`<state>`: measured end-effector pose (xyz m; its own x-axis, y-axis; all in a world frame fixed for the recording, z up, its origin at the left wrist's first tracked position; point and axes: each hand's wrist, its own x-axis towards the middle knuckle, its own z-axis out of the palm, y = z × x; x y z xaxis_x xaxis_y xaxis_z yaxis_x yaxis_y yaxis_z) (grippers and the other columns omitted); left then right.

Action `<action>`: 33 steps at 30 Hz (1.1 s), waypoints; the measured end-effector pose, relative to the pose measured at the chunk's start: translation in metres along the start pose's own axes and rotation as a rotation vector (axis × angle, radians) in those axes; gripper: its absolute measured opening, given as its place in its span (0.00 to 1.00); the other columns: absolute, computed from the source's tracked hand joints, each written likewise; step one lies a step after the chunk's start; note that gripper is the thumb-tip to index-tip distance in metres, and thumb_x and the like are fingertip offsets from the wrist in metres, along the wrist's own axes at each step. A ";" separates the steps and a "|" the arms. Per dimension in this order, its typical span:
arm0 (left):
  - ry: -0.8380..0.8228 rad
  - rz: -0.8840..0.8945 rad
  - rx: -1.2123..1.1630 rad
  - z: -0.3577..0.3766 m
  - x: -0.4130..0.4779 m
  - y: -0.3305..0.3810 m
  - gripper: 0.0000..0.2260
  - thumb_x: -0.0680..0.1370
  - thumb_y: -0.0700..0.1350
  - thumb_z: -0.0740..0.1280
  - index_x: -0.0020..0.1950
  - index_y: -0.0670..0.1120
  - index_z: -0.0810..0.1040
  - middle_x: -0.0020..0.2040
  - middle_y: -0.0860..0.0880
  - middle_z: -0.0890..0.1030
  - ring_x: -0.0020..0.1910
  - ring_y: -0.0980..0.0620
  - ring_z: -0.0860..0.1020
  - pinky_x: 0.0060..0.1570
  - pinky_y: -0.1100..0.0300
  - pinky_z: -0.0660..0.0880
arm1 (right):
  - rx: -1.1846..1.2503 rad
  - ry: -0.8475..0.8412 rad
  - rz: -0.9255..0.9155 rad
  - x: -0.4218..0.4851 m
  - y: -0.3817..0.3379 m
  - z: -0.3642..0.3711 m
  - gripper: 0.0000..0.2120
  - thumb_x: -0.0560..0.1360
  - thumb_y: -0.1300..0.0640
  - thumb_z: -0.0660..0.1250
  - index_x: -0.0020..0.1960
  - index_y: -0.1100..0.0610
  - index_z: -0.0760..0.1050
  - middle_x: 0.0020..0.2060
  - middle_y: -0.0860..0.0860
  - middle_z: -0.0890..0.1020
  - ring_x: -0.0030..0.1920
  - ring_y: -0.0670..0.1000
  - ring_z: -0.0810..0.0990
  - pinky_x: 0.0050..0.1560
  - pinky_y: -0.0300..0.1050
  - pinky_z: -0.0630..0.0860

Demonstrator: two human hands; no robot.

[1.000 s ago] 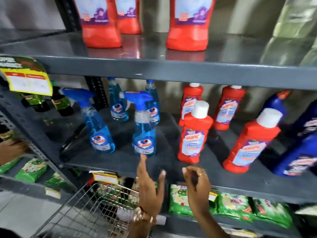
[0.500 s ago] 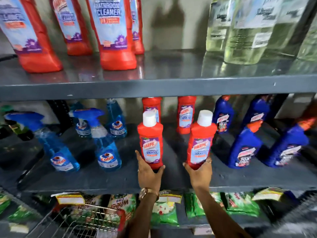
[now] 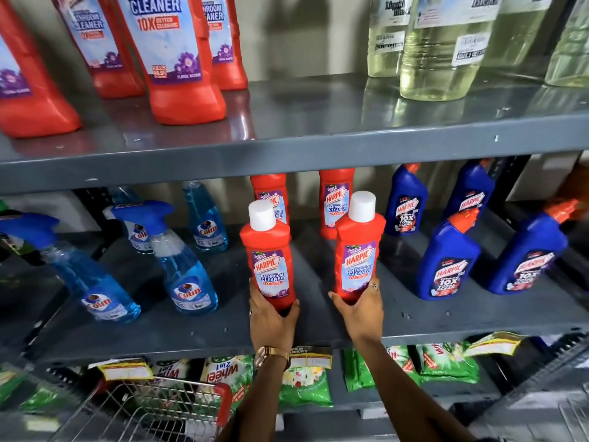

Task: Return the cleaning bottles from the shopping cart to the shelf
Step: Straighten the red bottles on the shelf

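Observation:
Two red Harpic bathroom cleaner bottles with white caps stand upright at the front of the grey middle shelf (image 3: 318,323). My left hand (image 3: 271,317) grips the base of the left red bottle (image 3: 269,256). My right hand (image 3: 361,309) is wrapped around the base of the right red bottle (image 3: 358,250). Two more red bottles (image 3: 334,199) stand behind them. The wire shopping cart (image 3: 165,406) with a red corner sits below at the lower left; its contents are not visible.
Blue Colin spray bottles (image 3: 188,275) stand left of my hands, blue Harpic bottles (image 3: 446,260) to the right. The upper shelf (image 3: 318,145) holds large red cleaner bottles (image 3: 178,59) and pale yellow liquid bottles (image 3: 443,46). Green detergent packets (image 3: 302,384) fill the bottom shelf.
My hands were empty below the shelf edge a second ago; now each grips the base of a red bottle. The view has shifted right and closer.

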<state>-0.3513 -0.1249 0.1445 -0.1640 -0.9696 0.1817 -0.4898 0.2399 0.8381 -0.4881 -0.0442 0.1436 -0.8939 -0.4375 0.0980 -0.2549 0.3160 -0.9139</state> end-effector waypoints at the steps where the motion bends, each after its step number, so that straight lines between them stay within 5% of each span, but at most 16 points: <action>1: 0.001 0.000 0.005 0.000 0.000 0.000 0.44 0.65 0.50 0.76 0.73 0.45 0.54 0.66 0.41 0.71 0.63 0.40 0.73 0.59 0.45 0.74 | 0.003 0.000 -0.004 0.000 0.000 0.000 0.40 0.61 0.51 0.80 0.65 0.61 0.64 0.58 0.60 0.77 0.59 0.59 0.76 0.60 0.53 0.75; 9: 0.007 -0.005 0.031 0.003 0.002 -0.003 0.44 0.65 0.52 0.76 0.73 0.45 0.54 0.66 0.40 0.71 0.63 0.39 0.72 0.59 0.42 0.75 | -0.008 -0.067 0.008 0.003 -0.001 -0.002 0.41 0.63 0.49 0.78 0.67 0.61 0.61 0.60 0.60 0.74 0.63 0.59 0.73 0.62 0.52 0.72; 13: -0.006 0.014 0.026 0.002 0.002 -0.004 0.45 0.65 0.52 0.76 0.73 0.44 0.53 0.68 0.39 0.70 0.64 0.37 0.72 0.60 0.41 0.74 | 0.054 -0.086 -0.025 0.000 0.002 -0.006 0.53 0.61 0.48 0.79 0.74 0.62 0.52 0.70 0.59 0.66 0.70 0.58 0.66 0.71 0.53 0.65; 19: 0.089 0.046 0.130 0.003 -0.030 0.003 0.50 0.67 0.59 0.72 0.76 0.41 0.44 0.74 0.33 0.58 0.72 0.33 0.59 0.70 0.39 0.61 | 0.305 0.313 -0.032 -0.013 0.041 -0.071 0.40 0.62 0.59 0.79 0.68 0.62 0.62 0.61 0.56 0.68 0.63 0.58 0.71 0.67 0.51 0.68; 22: 0.053 0.239 0.118 0.020 -0.082 0.011 0.45 0.69 0.62 0.64 0.75 0.42 0.46 0.75 0.35 0.58 0.74 0.37 0.56 0.72 0.43 0.58 | 0.175 0.416 -0.034 0.017 0.059 -0.107 0.50 0.58 0.59 0.81 0.72 0.65 0.56 0.66 0.63 0.65 0.68 0.62 0.66 0.71 0.54 0.63; 26: -0.122 0.293 0.225 0.056 -0.115 0.012 0.41 0.72 0.68 0.52 0.75 0.42 0.50 0.74 0.36 0.62 0.74 0.40 0.56 0.74 0.50 0.47 | 0.058 0.257 0.000 0.061 0.063 -0.126 0.61 0.53 0.57 0.84 0.74 0.65 0.49 0.73 0.64 0.61 0.73 0.60 0.61 0.74 0.53 0.58; 33: -0.107 0.314 0.543 0.081 -0.116 0.010 0.33 0.76 0.65 0.43 0.70 0.47 0.67 0.71 0.39 0.69 0.73 0.41 0.57 0.74 0.48 0.40 | -0.058 0.195 -0.002 0.073 0.068 -0.121 0.54 0.55 0.49 0.81 0.72 0.60 0.56 0.67 0.61 0.71 0.67 0.63 0.70 0.66 0.59 0.70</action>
<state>-0.4062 -0.0062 0.0905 -0.4415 -0.8454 0.3006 -0.7640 0.5299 0.3681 -0.6152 0.0469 0.1365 -0.9464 -0.2684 0.1799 -0.2728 0.3652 -0.8901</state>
